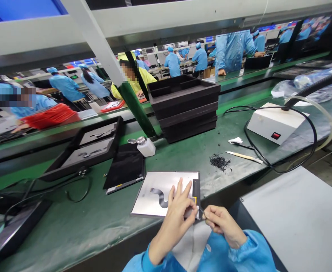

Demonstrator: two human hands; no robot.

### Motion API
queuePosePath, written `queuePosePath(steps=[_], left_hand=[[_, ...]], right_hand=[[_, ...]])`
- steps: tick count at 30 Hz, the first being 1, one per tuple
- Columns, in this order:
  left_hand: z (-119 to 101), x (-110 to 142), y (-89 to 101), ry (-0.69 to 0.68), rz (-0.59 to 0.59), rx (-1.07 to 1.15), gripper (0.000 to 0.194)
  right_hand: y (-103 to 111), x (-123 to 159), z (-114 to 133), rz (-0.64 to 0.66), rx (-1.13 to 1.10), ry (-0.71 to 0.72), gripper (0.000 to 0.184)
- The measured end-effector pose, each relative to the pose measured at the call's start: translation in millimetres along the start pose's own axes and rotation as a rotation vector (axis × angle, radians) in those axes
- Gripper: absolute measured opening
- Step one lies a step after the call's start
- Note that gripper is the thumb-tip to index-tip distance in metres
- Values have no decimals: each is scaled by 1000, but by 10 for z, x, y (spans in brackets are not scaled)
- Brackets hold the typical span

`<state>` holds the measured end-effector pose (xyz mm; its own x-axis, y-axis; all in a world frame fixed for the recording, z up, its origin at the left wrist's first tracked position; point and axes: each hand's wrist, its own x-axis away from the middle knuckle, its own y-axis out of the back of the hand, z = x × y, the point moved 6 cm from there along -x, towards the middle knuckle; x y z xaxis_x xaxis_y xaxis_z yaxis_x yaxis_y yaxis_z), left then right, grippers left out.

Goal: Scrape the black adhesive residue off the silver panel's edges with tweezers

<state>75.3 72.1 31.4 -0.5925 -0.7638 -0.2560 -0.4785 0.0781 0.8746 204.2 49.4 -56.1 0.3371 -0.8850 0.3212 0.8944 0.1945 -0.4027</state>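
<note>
A display panel [147,189] with a silvery back and a curved ribbon cable [160,197] lies near the bench's front edge. My left hand [175,211] rests on its right part, three fingers spread flat, thumb and forefinger pinched together at the near right corner. Just beyond that corner, my right hand [221,221] pinches a thin dark strip [202,210]; its exact kind is too small to make out. Black scraps [220,161] are heaped on the green bench behind my hands. A pale-handled blade-like tool [244,156] lies to their right.
A dark panel stack [124,166] and a white dispenser bottle [146,147] stand behind the panel. Black trays [182,109] are piled farther back; another tray [88,145] holds panels. A white box with a red switch [277,122] trails cables at right. Co-workers sit beyond.
</note>
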Motion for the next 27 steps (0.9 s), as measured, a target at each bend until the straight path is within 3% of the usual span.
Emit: queuePosePath(steps=[5,8,13,16,20,27], left_hand=[[-283,-43,64,-172,-44,-145,22],[-300,-188,73,-206,-11,-151,21],[-44,-216,83,-101,-20,-64,26],[49,-75,54,-41,-30,0,13],[-22,53,-16,-25,-50,8,10],[-148,35,-47,12,-163,-17,5]], right_hand=[[-4,80,5,-76,9,28,57],[35,118,57,-117,116,82,57],[44,106,41,-108,97,61,58],[52,88,14,-115,70,62,57],[87,60,-50,-119,55,66,59],[108,76,-37,-142,44,88,58]])
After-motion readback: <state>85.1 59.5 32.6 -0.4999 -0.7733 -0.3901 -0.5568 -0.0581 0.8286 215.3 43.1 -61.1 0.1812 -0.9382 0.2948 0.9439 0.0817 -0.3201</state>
